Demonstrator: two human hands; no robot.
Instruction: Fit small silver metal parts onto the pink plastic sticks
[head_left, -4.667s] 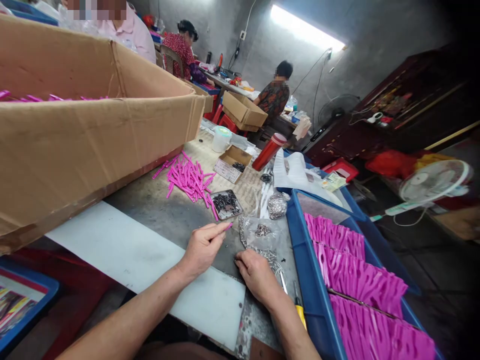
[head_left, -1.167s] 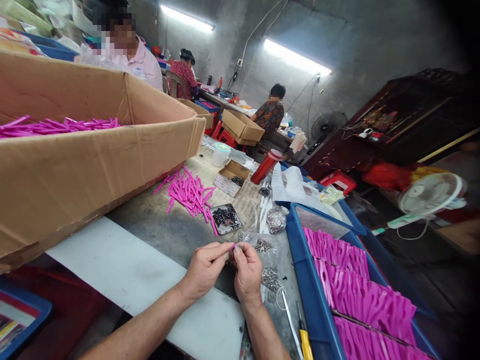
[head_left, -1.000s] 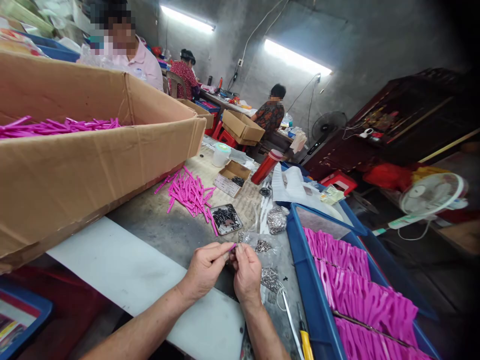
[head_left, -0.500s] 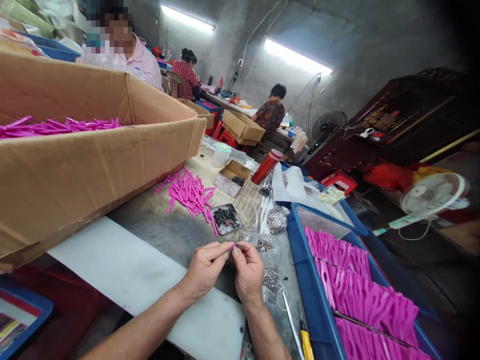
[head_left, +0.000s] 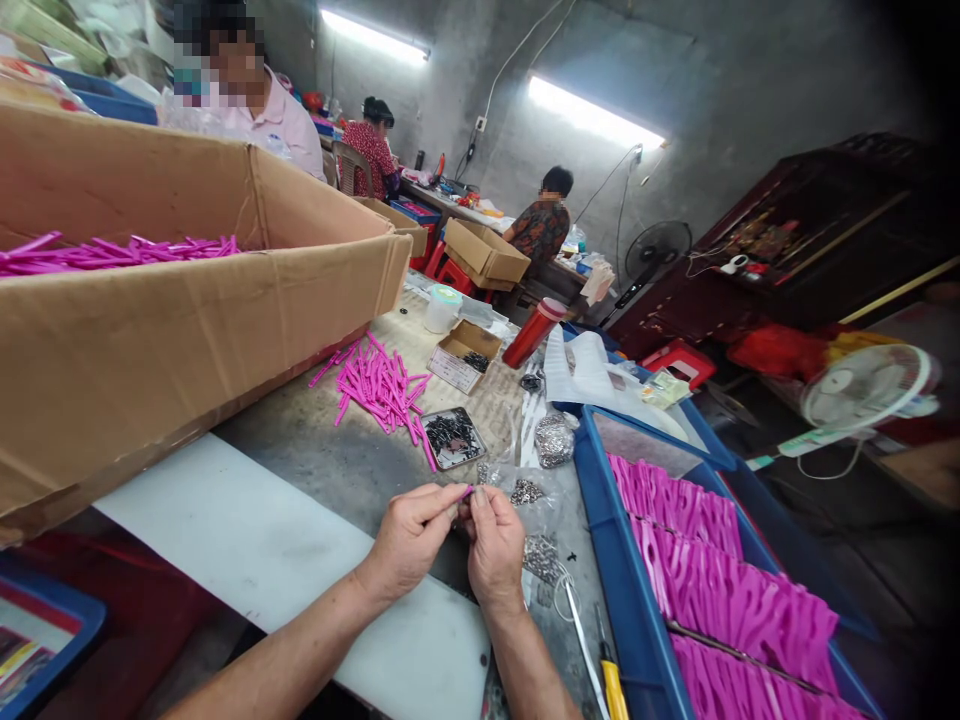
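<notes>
Under two bright white tube lights point(head_left: 596, 115) on a rough grey wall point(head_left: 705, 95), works at a worn dark-grey table point(head_left: 292, 430) with a smooth white board point(head_left: 300, 545) along the near edge. Holds a slim bright-magenta plastic piece point(head_left: 466, 493) above the table, just beyond the board, with only a small tip showing. Pinches it in the bare left hand point(head_left: 409, 535), thumb and forefinger pressed together, other fingers curled in. Meets that tip with the bare right hand point(head_left: 496, 540), nearly closed, thumb and forefinger drawn together. Cannot tell, with fingertips overlapping, whether gripping the same piece there or something smaller. Beyond the hands, a shallow metal tray point(head_left: 463, 462) of small black parts point(head_left: 450, 432), touched by a loose heap of magenta sticks point(head_left: 379, 382). Near the right hand, a clear plastic bag point(head_left: 551, 483) with small silvery metal parts point(head_left: 526, 492); farther right, a long blue plastic crate point(head_left: 600, 505) packed with flat magenta pieces point(head_left: 735, 575).
</notes>
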